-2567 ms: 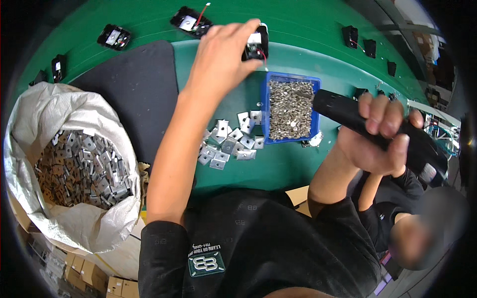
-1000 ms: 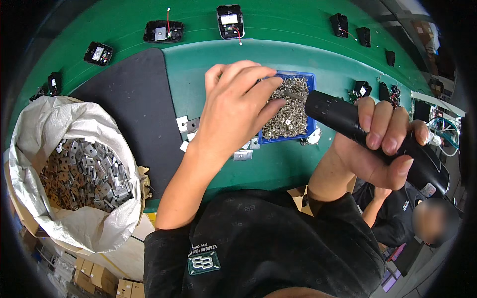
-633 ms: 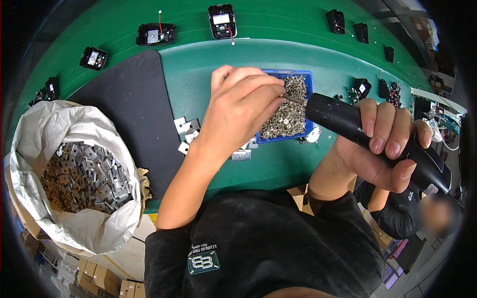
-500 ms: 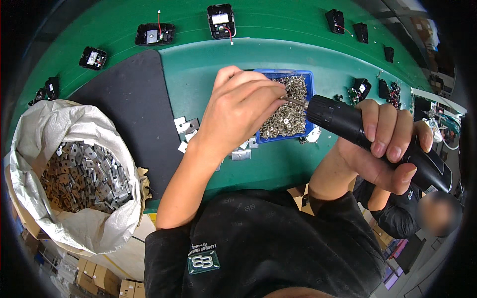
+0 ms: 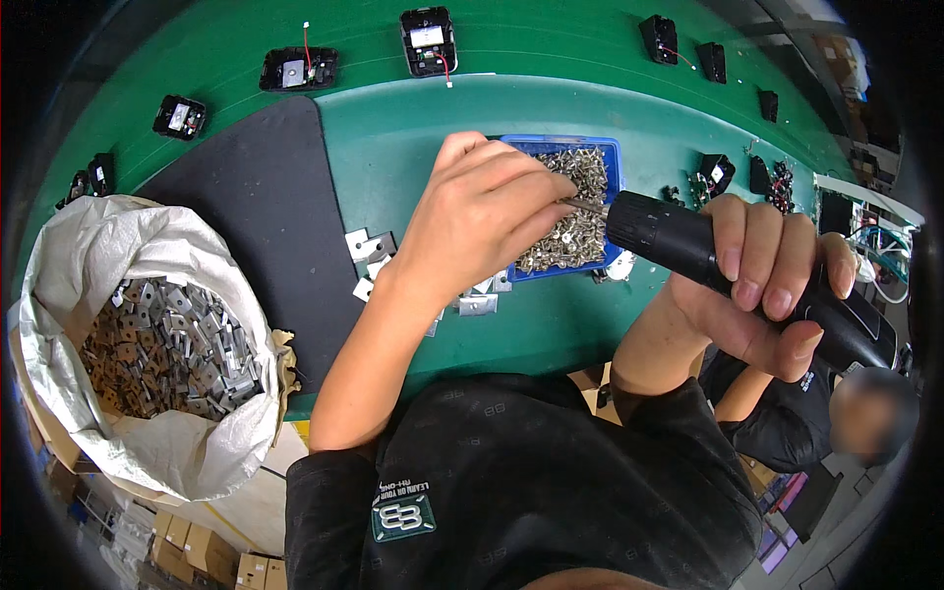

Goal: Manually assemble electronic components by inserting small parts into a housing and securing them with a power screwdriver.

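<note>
My right hand (image 5: 757, 285) is wrapped round a black cordless screwdriver (image 5: 669, 234), held level with its metal bit (image 5: 587, 206) pointing left. At the tip of the bit, my left hand (image 5: 487, 211) is closed in a pinch, and its fingertips hide whatever lies between them. Under the bit stands a blue tray (image 5: 615, 167) of small silver screws (image 5: 565, 246), partly covered by the left hand. Several flat metal plates (image 5: 479, 305) with holes lie on the green table around the left wrist.
A white woven sack (image 5: 187, 472) of metal plates stands at the left, beside a dark mat (image 5: 265, 197). Black housings (image 5: 429, 41) with wires line the green belt at the back. More small parts lie at the right, where another person (image 5: 777, 423) sits.
My left fingers have shifted slightly right along the bit. The housings at the back left have moved a little to the left. The screwdriver has hardly moved.
</note>
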`<action>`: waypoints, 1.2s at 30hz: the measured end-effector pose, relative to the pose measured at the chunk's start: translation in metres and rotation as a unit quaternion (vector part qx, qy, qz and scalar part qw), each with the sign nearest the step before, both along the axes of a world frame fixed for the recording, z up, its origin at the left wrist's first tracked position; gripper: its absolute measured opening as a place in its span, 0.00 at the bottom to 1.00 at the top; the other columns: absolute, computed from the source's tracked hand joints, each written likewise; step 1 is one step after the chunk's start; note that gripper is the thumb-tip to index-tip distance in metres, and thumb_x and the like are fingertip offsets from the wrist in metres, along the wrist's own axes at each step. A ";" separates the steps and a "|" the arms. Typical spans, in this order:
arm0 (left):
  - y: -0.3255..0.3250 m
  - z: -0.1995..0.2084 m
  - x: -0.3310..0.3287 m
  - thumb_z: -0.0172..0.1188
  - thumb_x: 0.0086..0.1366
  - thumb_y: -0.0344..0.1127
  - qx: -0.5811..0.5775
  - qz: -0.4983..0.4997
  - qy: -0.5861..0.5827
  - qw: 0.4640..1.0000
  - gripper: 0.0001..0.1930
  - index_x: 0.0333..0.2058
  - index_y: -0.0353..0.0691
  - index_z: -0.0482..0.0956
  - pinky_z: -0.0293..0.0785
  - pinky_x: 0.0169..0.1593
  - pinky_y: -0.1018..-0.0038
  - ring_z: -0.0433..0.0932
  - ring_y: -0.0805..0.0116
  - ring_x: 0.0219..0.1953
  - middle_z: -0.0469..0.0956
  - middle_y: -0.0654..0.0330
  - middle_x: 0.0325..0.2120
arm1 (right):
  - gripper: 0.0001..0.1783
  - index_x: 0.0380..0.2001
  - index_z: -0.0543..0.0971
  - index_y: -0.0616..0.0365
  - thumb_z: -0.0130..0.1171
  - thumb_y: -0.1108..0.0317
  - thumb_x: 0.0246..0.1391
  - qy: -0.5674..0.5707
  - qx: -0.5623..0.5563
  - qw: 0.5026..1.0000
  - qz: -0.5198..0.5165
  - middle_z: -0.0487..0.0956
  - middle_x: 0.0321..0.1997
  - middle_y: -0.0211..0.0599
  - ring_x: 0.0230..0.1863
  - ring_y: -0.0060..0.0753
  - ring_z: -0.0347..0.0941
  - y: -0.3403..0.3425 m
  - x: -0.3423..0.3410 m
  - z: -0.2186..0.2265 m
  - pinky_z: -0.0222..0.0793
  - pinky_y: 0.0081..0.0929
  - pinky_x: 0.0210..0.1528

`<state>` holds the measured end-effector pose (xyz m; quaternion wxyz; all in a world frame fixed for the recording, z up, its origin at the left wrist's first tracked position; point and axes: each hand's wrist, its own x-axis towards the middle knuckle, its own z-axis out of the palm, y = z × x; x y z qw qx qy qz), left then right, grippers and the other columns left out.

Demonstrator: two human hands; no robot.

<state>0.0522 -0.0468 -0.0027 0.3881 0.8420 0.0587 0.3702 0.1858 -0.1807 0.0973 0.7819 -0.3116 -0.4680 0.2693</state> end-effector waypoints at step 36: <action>0.027 0.023 -0.105 0.62 0.50 0.23 -0.040 0.095 0.342 0.934 0.08 0.30 0.35 0.75 0.70 0.40 0.63 0.73 0.51 0.36 0.74 0.54 0.30 | 0.21 0.47 0.73 0.46 0.61 0.60 0.48 -0.012 -0.012 1.000 -0.018 0.72 0.28 0.20 0.26 0.17 0.65 -0.007 -0.002 -0.004 0.59 0.21 0.35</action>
